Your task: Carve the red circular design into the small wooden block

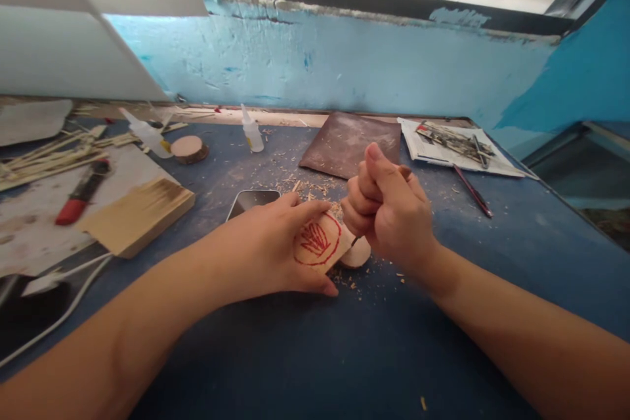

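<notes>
A flat piece of pale wood carries a red circle with a leaf-like red drawing inside. My left hand grips it by its left side, thumb and fingers around the edges. My right hand is closed in a fist, thumb on top, just right of the wood. From under the fist a thin dark tool tip points at the wood's right edge; the rest of the tool is hidden in the palm. A round wood slice lies beneath the wood piece, among wood shavings.
Behind my left hand a dark, light-rimmed device partly shows. Left are a wood block, a red-and-black cutter, two glue bottles and a wood slice. Sandpaper, a pen and littered paper lie behind and right.
</notes>
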